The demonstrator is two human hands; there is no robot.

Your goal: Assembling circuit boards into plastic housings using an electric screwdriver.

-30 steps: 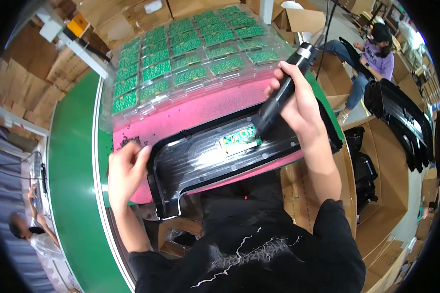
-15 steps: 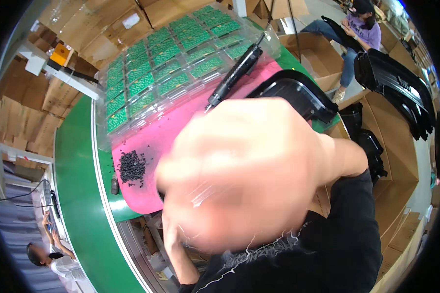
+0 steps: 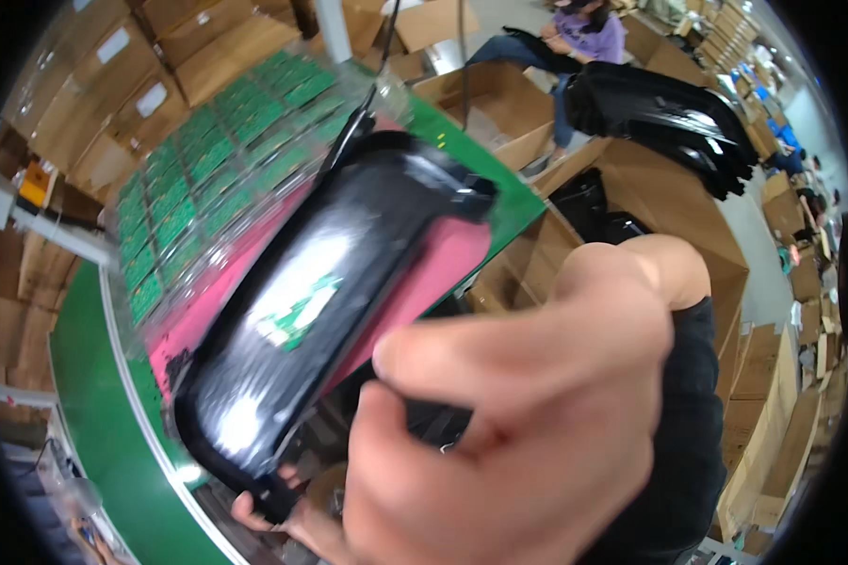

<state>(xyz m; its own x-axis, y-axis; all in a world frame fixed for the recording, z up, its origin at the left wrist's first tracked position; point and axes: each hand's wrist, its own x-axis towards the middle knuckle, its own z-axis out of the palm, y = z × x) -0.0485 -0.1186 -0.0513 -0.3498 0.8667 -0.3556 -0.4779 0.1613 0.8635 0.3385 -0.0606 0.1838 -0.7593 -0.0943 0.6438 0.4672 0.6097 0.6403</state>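
A long, glossy black plastic shell [image 3: 254, 367] with a raised rim is tilted over the pink mat [image 3: 448, 268]. My left hand [image 3: 287, 513] is closed around its near lower end, partly hidden behind it. On the shell's middle shows a green and white patch, a board or a reflection, I cannot tell which. My right hand [image 3: 528, 405] looms large and blurred near the camera, right of the shell and apart from it. Its fingers are curled, thumb and forefinger close together; anything between them cannot be made out. Behind the shell's far end, a black electric screwdriver [image 3: 347, 143] is partly covered.
Clear trays of green circuit boards [image 3: 212, 141] stand at the back of the green table [image 3: 85, 348]. Small black screws [image 3: 174, 365] show at the mat's left edge. At right are an open carton [image 3: 697, 221] and stacked black shells [image 3: 664, 118]. A person [image 3: 589, 38] sits beyond.
The black shell has come left and nearer, across the mat, with my left hand at its near end. My right hand has moved right and down, off the mat. The view has swung right.
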